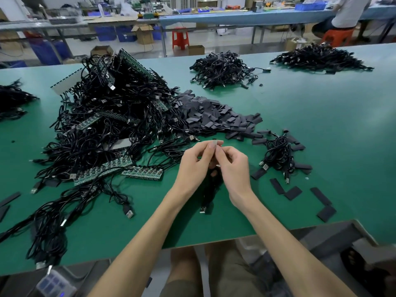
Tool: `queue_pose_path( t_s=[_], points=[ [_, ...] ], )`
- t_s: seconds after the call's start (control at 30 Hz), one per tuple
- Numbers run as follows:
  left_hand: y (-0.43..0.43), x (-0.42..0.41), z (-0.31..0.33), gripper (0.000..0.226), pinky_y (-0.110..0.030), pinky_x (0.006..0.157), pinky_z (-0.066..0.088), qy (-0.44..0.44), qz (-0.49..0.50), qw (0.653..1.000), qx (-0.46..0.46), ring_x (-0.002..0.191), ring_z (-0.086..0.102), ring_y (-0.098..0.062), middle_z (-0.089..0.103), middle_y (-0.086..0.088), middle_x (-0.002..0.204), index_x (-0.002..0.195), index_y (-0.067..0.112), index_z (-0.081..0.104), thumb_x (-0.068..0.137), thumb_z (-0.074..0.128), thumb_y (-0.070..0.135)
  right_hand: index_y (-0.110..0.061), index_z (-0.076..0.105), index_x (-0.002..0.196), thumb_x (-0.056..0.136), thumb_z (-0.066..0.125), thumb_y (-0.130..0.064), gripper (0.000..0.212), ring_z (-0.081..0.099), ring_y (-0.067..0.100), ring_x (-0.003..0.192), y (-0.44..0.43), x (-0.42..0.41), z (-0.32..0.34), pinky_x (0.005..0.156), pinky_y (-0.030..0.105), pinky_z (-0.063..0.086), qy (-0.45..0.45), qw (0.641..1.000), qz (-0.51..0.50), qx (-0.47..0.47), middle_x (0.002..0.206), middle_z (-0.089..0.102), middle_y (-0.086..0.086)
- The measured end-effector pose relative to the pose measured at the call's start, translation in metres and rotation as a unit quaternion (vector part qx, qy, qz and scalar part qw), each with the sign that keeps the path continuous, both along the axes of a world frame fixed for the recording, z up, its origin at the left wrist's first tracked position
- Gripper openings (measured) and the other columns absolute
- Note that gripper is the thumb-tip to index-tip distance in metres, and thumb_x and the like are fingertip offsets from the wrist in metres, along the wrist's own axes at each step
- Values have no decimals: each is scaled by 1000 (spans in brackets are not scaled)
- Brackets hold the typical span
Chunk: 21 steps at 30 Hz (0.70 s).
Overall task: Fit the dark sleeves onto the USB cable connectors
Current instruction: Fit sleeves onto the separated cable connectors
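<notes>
Green tabletop (310,129), cables (111,125), dark sleeves (214,116); fingers (208,147) of left hand (192,166) and right hand (233,166) pinching one USB connector (215,143), sleeve alignment likely next.

**Where things lie on your table**

On the table (321,129), the big cable heap (107,125) lies to your left, with circuit boards (142,173) along its near edge. The sleeve pile (214,116) touches its right side. Before that pile, your left grip (192,161) and right grip (233,166) meet, pinching a connector (214,143) between them. Its cable (209,192) drops to the table before you. A small cable bundle (278,153) lies to the right, with loose sleeves (293,192) before it. The far heap (222,69) and the far-right heap (321,57) lie well behind.
</notes>
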<state>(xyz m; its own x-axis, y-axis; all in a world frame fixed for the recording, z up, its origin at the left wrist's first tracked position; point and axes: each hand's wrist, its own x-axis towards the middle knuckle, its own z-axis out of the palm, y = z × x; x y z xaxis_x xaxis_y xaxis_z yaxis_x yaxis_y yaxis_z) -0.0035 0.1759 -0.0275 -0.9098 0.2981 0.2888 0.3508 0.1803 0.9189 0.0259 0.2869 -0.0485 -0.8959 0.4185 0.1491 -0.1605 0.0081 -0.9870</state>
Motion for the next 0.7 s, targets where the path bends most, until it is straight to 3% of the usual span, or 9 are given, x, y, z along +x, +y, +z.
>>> queue_pose_path(
  t_s=[0.1,0.2,0.27,0.33,0.4,0.5,0.57,0.7],
  points=[
    [0,-5,-2,23,-24,55,50,-41,-24,997,69,66,61,-10,74,1,81,108,10,77,106,56,19,-23,76,84,98,62,-38,25,68,23,61,-2,0,2,55,42,57,8,1000,10,2,74,74,6],
    [-1,-5,-3,25,-28,50,51,-103,-46,984,141,66,54,-17,67,-10,79,105,7,77,106,57,22,-22,77,92,100,61,-32,21,71,32,67,-2,-1,-1,59,53,59,13,999,8,28,78,76,3],
    [-6,-7,-4,27,-29,61,55,-109,-48,980,158,74,60,-18,72,-7,88,106,6,77,106,56,24,-21,77,103,101,60,-28,19,73,29,75,-3,-2,-2,62,51,61,13,999,11,42,86,77,1],
    [-11,-8,-5,30,-35,81,59,-111,-50,975,185,92,71,-26,77,-6,106,106,4,75,106,55,26,-19,76,111,101,61,-27,20,74,21,88,-3,-2,-2,63,42,61,17,999,18,31,98,77,0],
    [-16,-10,-7,31,-38,93,56,-100,-34,975,195,103,71,-28,77,-8,108,102,4,75,106,54,26,-22,75,112,99,64,-28,18,71,17,102,-4,-2,-1,70,38,60,21,999,37,22,109,75,0],
    [-20,-11,-8,30,-31,92,55,-72,-7,978,197,95,70,-20,75,-3,90,93,8,72,108,52,25,-28,75,105,102,62,-31,13,68,14,108,-4,-2,1,93,44,56,18,998,22,58,113,73,-3],
    [-20,-13,-9,29,-34,90,57,-77,-6,976,204,92,72,-24,72,-3,81,93,12,72,108,52,27,-26,72,102,103,60,-30,13,68,14,102,-4,-2,3,92,46,55,26,996,-34,73,108,71,-3],
    [-19,-12,-11,28,-36,73,51,-92,-31,977,189,68,63,-25,58,-1,67,93,13,74,106,56,30,-20,67,105,101,61,-20,7,62,4,95,1,-8,6,86,30,52,60,982,-102,145,107,63,-5]
  ],
)
